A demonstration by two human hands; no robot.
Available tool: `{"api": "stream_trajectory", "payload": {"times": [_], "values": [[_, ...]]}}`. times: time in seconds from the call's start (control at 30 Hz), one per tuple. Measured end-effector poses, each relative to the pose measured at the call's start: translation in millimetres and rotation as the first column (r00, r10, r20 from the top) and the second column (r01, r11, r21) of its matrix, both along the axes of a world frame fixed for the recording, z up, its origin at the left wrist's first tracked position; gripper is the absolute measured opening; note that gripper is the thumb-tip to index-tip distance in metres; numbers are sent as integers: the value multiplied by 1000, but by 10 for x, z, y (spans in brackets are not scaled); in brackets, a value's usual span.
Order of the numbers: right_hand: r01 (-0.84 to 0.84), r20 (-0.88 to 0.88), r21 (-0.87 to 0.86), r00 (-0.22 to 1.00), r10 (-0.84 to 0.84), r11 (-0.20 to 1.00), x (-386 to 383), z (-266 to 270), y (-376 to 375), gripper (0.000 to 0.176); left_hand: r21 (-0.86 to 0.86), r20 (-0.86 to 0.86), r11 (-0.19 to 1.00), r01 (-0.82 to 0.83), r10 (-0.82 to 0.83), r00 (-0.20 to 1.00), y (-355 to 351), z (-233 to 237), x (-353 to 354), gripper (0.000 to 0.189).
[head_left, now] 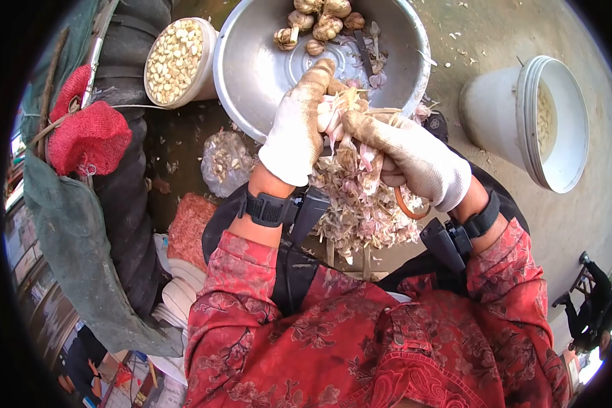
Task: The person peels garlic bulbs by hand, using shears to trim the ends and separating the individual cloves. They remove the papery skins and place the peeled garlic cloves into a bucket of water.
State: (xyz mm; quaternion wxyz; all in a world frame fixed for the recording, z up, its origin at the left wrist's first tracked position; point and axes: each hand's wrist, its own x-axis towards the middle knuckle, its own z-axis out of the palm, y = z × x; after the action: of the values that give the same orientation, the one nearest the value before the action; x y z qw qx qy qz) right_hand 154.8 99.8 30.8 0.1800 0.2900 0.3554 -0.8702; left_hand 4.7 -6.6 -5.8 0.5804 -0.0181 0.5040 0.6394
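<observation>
My left hand [298,126], in a soiled white glove, grips one side of a partly broken garlic bulb [332,114] over the near rim of a metal basin [251,81]. From the right, my right hand [418,156], gloved too, pinches the bulb's papery stem side. A brown ring-shaped handle [409,206] sticks out below the right palm; what it belongs to is hidden. Whole garlic bulbs [326,27] and a dark flat tool [362,56] lie in the basin. Under my hands is a heap of garlic skins [364,214].
A tub of peeled cloves [175,62] stands left of the basin, above a clear plastic bag [226,162]. Red mesh [95,139] hangs at the left. A white bucket [500,115] tilts at the right. Another person [595,306] is at the lower right edge.
</observation>
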Motion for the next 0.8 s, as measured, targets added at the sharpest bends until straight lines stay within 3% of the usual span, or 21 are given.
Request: {"api": "stream_trajectory", "payload": {"times": [0.13, 0.2, 0.33, 0.4, 0.47, 0.6, 0.67, 0.7, 0.77, 0.8], "values": [[-4, -31, 14, 999, 5, 1000, -12, 7, -9, 34, -1, -35, 1000, 21, -21, 999, -6, 4, 11, 33], [49, -85, 198, 996, -32, 979, -39, 29, -58, 32, 6, -77, 999, 31, -31, 997, -30, 13, 14, 32], [94, -101, 194, 992, -76, 977, -37, -74, -105, 32, -3, -164, 998, 56, -56, 985, -23, 1, 47, 32], [53, -78, -46, 995, -56, 998, 4, -6, -41, 29, -4, -180, 1000, 25, -25, 983, 9, 22, 69, 36], [56, -28, -80, 998, -58, 995, 15, -21, -20, 26, -30, -11, 998, -58, 57, 998, 44, 81, 72, 35], [71, -21, -127, 997, -75, 989, 50, -97, -28, 24, -70, -29, 992, -106, 104, 994, -6, 53, 24, 34], [85, -27, -148, 996, -90, 985, 55, -98, -33, 24, 397, 283, 911, 108, -233, 930, -97, -50, -185, 26], [98, -32, -168, 994, -105, 981, 58, -96, -37, 24, 398, 283, 911, 108, -233, 930, -74, -22, -122, 26], [114, -14, -171, 993, -118, 979, 49, -87, -47, 25, -52, -23, 998, -43, 42, 999, -4, 78, 66, 27], [130, 5, -173, 991, -131, 976, 45, -82, -47, 25, -52, -23, 998, -43, 42, 999, -4, 77, 60, 27]]}}
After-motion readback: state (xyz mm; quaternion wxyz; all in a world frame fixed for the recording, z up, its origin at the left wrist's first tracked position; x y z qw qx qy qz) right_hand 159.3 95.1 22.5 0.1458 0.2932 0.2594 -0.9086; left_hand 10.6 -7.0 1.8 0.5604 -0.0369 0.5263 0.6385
